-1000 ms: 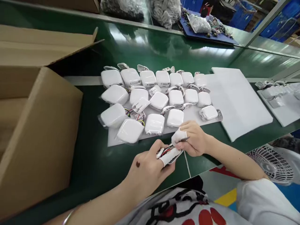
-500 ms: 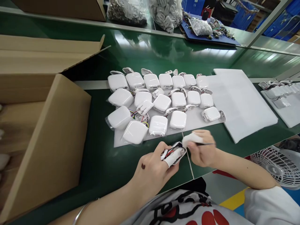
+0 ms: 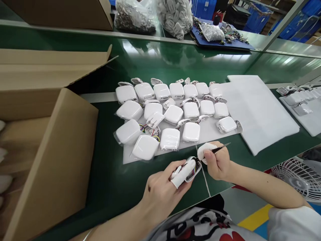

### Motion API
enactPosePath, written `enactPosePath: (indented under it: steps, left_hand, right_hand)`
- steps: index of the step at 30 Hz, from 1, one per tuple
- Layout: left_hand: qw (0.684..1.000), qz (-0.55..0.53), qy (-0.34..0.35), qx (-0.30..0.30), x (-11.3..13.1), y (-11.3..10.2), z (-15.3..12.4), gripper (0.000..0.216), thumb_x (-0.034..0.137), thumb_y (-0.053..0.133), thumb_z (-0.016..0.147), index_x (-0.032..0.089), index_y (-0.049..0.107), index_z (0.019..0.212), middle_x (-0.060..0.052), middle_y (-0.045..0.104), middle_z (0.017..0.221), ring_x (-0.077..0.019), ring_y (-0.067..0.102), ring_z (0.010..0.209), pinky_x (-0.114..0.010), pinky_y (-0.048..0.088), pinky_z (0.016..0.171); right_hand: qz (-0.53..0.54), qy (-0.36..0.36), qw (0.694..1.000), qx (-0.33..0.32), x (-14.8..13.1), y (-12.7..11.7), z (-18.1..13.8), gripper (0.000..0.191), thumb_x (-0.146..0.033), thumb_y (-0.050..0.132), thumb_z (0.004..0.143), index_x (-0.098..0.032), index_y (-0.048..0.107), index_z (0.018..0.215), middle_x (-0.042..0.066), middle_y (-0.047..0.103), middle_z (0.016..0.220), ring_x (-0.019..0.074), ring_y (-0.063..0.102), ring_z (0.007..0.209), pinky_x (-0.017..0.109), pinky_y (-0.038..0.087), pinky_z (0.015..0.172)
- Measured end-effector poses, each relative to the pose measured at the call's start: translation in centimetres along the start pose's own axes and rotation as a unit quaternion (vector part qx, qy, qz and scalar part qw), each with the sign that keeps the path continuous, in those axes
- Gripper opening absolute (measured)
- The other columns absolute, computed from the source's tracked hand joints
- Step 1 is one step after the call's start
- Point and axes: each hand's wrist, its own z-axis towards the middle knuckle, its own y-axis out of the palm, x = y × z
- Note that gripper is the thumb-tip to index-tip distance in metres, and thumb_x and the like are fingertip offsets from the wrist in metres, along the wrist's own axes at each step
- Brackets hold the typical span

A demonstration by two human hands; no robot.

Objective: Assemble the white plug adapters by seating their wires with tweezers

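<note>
My left hand [image 3: 162, 187] grips an opened white plastic housing [image 3: 196, 174] with coloured wires showing inside. A white covering like a finger cot [image 3: 183, 173] wraps one of its fingers, which lies over the opening. Close by on the right, my right hand [image 3: 218, 164] is closed around dark tweezers [image 3: 220, 148], one pointed end sticking out to the upper right. White covering also shows on its forefinger [image 3: 204, 152], at the housing's far end. The contact point there is too small to make out. Beyond both hands, rows of white rounded housings [image 3: 170, 139] lie on a white foam sheet [image 3: 210, 129].
An open cardboard box [image 3: 57, 150] stands at left with white pieces inside. More foam sheets [image 3: 263, 110] lie at right. Bags of small parts [image 3: 173, 16] and a blue tray [image 3: 225, 42] sit on the back shelf. A white fan [image 3: 296, 177] is at lower right.
The left hand's covered finger has shifted across the housing's opening, and the housing is turned slightly. My right hand has rotated, so the tweezers now point up and right.
</note>
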Motion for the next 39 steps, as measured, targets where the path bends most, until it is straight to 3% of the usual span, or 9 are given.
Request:
enactPosePath:
  steps: [5, 8, 11, 15, 20, 24, 30, 34, 39]
  left_hand:
    - [0.999, 0.019, -0.042, 0.019, 0.2, 0.1, 0.0, 0.026, 0.031, 0.058, 0.083, 0.021, 0.055, 0.106, 0.002, 0.066, 0.073, -0.0083, 0.061, 0.052, -0.016, 0.048, 0.050]
    - [0.998, 0.027, -0.059, 0.009, 0.2, 0.3, 0.0, 0.028, 0.035, 0.057, 0.083, 0.022, 0.056, 0.108, 0.002, 0.066, 0.072, -0.0094, 0.062, 0.054, -0.017, 0.049, 0.050]
    - [0.997, 0.042, -0.057, 0.006, 0.2, 0.3, 0.1, 0.031, 0.036, 0.057, 0.083, 0.022, 0.056, 0.111, 0.002, 0.067, 0.072, -0.0101, 0.063, 0.055, -0.018, 0.050, 0.051]
    - [0.997, 0.057, -0.053, 0.004, 0.1, 0.4, 0.1, 0.032, 0.035, 0.057, 0.083, 0.022, 0.055, 0.112, 0.002, 0.066, 0.070, -0.0116, 0.063, 0.055, -0.019, 0.049, 0.051]
    - [0.998, 0.063, -0.027, 0.010, 0.0, 0.5, 0.1, 0.032, 0.032, 0.056, 0.084, 0.022, 0.052, 0.114, 0.002, 0.066, 0.072, -0.0123, 0.063, 0.056, -0.020, 0.048, 0.050]
    - [0.999, 0.052, 0.002, 0.014, 0.2, 0.2, 0.4, 0.026, 0.028, 0.054, 0.086, 0.021, 0.051, 0.110, 0.002, 0.064, 0.073, -0.0102, 0.061, 0.053, -0.020, 0.046, 0.048]
    - [0.998, -0.032, -0.035, -0.045, 0.4, 0.0, 0.5, 0.015, 0.027, 0.049, 0.089, 0.020, 0.049, 0.101, 0.003, 0.064, 0.078, -0.0061, 0.060, 0.053, -0.014, 0.044, 0.045]
    - [0.996, -0.032, -0.043, -0.072, 0.1, 0.1, 0.1, 0.017, 0.029, 0.047, 0.090, 0.018, 0.047, 0.103, 0.003, 0.062, 0.077, -0.0066, 0.060, 0.054, -0.015, 0.045, 0.046]
    - [0.997, 0.004, -0.025, -0.070, 0.1, 0.1, 0.1, 0.017, 0.030, 0.045, 0.091, 0.018, 0.050, 0.102, 0.000, 0.060, 0.083, -0.0059, 0.057, 0.052, -0.016, 0.044, 0.045]
  right_hand:
    - [-0.064, -0.034, 0.996, -0.045, 0.2, 0.4, -0.1, 0.042, -0.022, 0.029, 0.096, -0.021, 0.033, 0.054, -0.003, 0.035, 0.044, 0.0103, 0.028, 0.040, 0.026, 0.022, 0.043]
    - [-0.103, -0.038, 0.994, -0.020, -0.6, -0.2, 0.7, 0.044, -0.020, 0.029, 0.096, -0.022, 0.025, 0.052, -0.005, 0.026, 0.042, 0.0101, 0.021, 0.040, 0.027, 0.018, 0.043]
    - [-0.128, 0.019, 0.991, 0.029, -2.1, -1.4, 1.6, 0.043, -0.019, 0.029, 0.096, -0.022, 0.023, 0.054, -0.006, 0.021, 0.045, 0.0095, 0.019, 0.040, 0.027, 0.017, 0.043]
    - [-0.129, 0.096, 0.986, 0.032, -3.2, -2.0, 1.5, 0.043, -0.020, 0.035, 0.096, -0.022, 0.018, 0.057, -0.007, 0.014, 0.049, 0.0074, 0.015, 0.040, 0.026, 0.014, 0.042]
    - [-0.146, 0.080, 0.986, 0.023, -2.5, -0.7, 0.2, 0.042, -0.021, 0.030, 0.097, -0.021, 0.020, 0.056, -0.007, 0.019, 0.047, 0.0074, 0.020, 0.039, 0.026, 0.017, 0.042]
    - [-0.185, 0.046, 0.980, 0.057, -2.0, 0.0, -0.5, 0.044, -0.020, 0.029, 0.097, -0.021, 0.026, 0.054, -0.007, 0.025, 0.044, 0.0082, 0.024, 0.038, 0.026, 0.020, 0.043]
    - [-0.218, 0.004, 0.971, 0.101, -1.6, 0.5, -0.5, 0.044, -0.019, 0.029, 0.098, -0.021, 0.026, 0.053, -0.006, 0.026, 0.043, 0.0090, 0.025, 0.038, 0.026, 0.021, 0.043]
    - [-0.205, 0.011, 0.975, 0.086, -1.4, -0.3, 0.5, 0.044, -0.020, 0.029, 0.098, -0.022, 0.024, 0.054, -0.007, 0.023, 0.043, 0.0084, 0.022, 0.038, 0.026, 0.019, 0.041]
    - [-0.153, -0.073, 0.985, 0.037, -0.4, -0.8, 0.8, 0.044, -0.022, 0.027, 0.098, -0.022, 0.028, 0.054, -0.006, 0.027, 0.043, 0.0094, 0.026, 0.038, 0.026, 0.021, 0.042]
